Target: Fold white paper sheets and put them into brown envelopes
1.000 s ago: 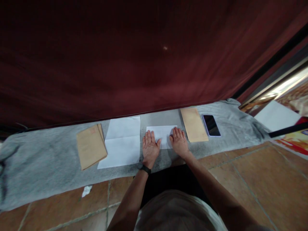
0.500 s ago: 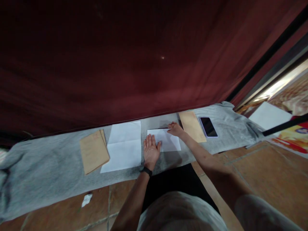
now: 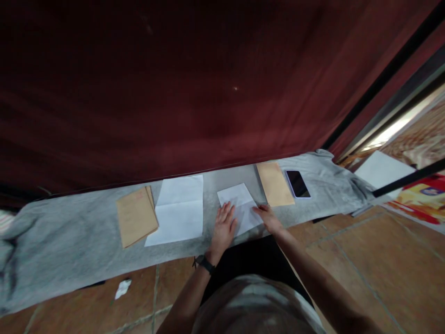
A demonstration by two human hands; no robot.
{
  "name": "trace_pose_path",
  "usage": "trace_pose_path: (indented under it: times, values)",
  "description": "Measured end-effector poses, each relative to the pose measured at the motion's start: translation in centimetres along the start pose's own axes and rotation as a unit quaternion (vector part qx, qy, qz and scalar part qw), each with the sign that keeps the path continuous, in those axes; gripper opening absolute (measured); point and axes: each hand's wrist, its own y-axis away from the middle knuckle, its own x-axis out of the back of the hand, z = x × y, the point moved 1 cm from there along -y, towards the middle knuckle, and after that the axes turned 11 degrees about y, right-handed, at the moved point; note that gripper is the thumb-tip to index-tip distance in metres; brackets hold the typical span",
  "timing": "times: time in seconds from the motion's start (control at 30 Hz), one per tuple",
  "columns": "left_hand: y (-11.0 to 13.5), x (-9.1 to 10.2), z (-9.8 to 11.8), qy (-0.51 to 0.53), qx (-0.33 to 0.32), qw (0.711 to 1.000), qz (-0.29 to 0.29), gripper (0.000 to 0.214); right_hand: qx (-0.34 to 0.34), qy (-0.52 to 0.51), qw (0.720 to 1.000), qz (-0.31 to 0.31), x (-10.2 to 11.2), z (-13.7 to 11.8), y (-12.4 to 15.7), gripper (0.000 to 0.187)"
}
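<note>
A white sheet of paper (image 3: 239, 192) lies at an angle on the grey cloth, with a faint crease across it. My left hand (image 3: 224, 229) rests flat on its left edge, fingers stretched out, a dark band on the wrist. At the sheet's lower right edge, my right hand (image 3: 269, 218) has the paper pinched between thumb and fingers. To the left is a larger white sheet (image 3: 181, 218) with a crease across its middle. It lies partly beneath or against several brown envelopes (image 3: 137, 218). Another brown envelope (image 3: 276, 183) lies just beyond my right hand.
A phone (image 3: 298, 184) with a pale purple case lies right of the single envelope. Grey cloth (image 3: 69, 246) covers the long, narrow surface, backed by a dark red panel (image 3: 208, 93). A crumpled white scrap (image 3: 123, 288) is on the tiled floor. A dark bar (image 3: 410, 178) crosses at right.
The small sheet has turned and now shows more of its length, with a crease visible. My right hand has come down from its far edge to its near right edge. My left hand has shifted slightly nearer.
</note>
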Motion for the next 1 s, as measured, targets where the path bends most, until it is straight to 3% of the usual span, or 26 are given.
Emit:
trace_pose_path:
  times: [0.07, 0.17, 0.23, 0.3, 0.4, 0.5, 0.63, 0.73, 1.0]
  values:
    - [0.3, -0.7, 0.7, -0.035, -0.014, 0.997, -0.060, 0.049, -0.009, 0.011, 1.000, 0.009, -0.6, 0.3, 0.8, 0.026]
    - [0.5, -1.2, 1.0, -0.074, -0.022, 0.993, -0.089, 0.049, -0.008, 0.053, 0.997, 0.052, -0.4, 0.3, 1.5, 0.022]
    - [0.5, -1.3, 1.0, -0.086, -0.036, 0.992, -0.089, 0.048, 0.043, 0.111, 0.987, 0.105, 0.0, -0.1, 1.8, 0.034]
    - [0.5, -1.3, 0.8, -0.092, -0.049, 0.991, -0.089, 0.050, 0.152, 0.156, 0.968, 0.124, -0.1, -0.8, 1.8, 0.040]
    - [0.8, -1.4, 0.6, -0.096, -0.058, 0.989, -0.101, 0.055, 0.348, 0.151, 0.925, 0.029, -1.6, -2.1, 1.1, 0.041]
    - [1.3, -1.6, 0.6, -0.094, -0.061, 0.985, -0.131, 0.058, 0.455, 0.173, 0.872, -0.056, -3.9, -3.2, -0.4, 0.039]
    - [1.5, -1.4, 0.4, -0.082, -0.056, 0.980, -0.171, 0.068, 0.479, 0.240, 0.840, -0.081, -6.1, -3.7, -3.4, 0.039]
    - [1.3, -1.0, 0.4, -0.081, -0.076, 0.977, -0.183, 0.074, 0.479, 0.263, 0.833, -0.084, -6.6, -3.7, -5.9, 0.041]
    - [1.2, -1.2, 0.1, -0.094, -0.104, 0.976, -0.167, 0.078, 0.390, 0.308, 0.868, 0.013, -6.4, -5.3, -9.8, 0.047]
